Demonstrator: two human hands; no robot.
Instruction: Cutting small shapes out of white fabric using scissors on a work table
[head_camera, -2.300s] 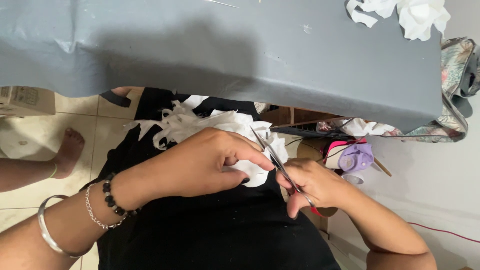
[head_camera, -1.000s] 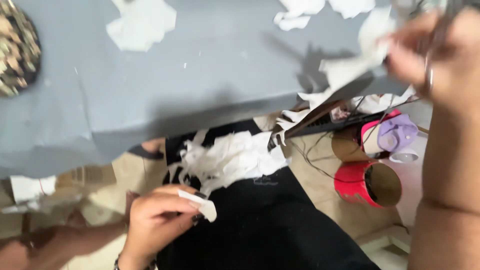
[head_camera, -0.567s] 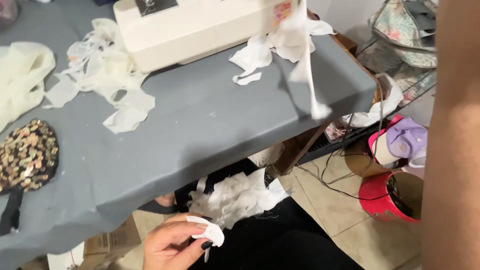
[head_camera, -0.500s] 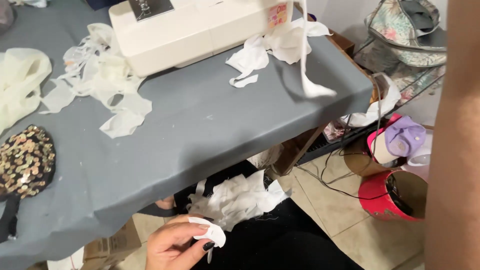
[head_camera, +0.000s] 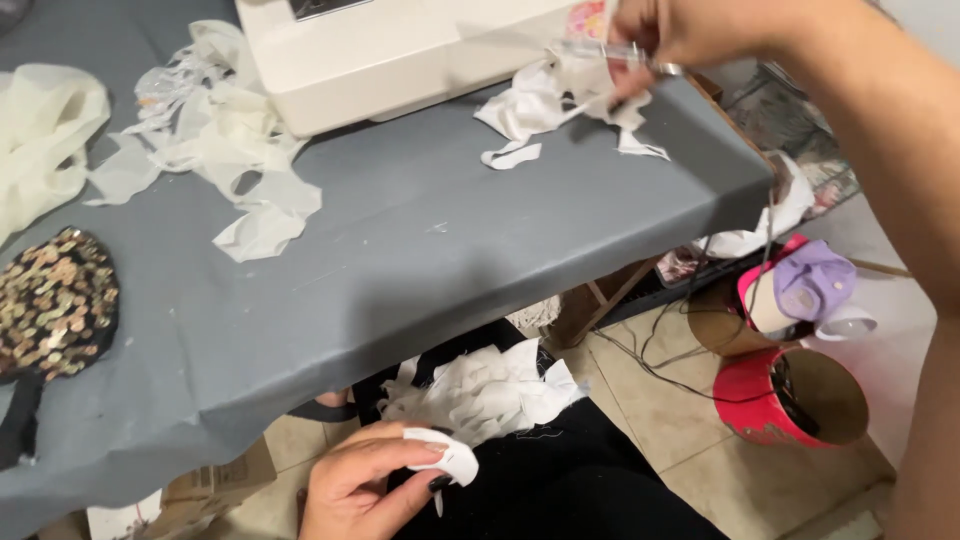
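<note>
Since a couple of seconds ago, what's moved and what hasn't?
The right hand rose from the lap to the grey table, carrying the scissors to the white scraps beside the sewing machine. The left hand remains low, pinching a small white fabric piece; scraps stay on the lap.

You work in soft, even indoor light with no hard glare. Your right hand (head_camera: 690, 30) at the top edge is smeared by motion blur. The grey cloth-covered table (head_camera: 430, 250) throws a dim shadow on the black fabric on your lap (head_camera: 590, 480). The middle of the view is sharp.
</note>
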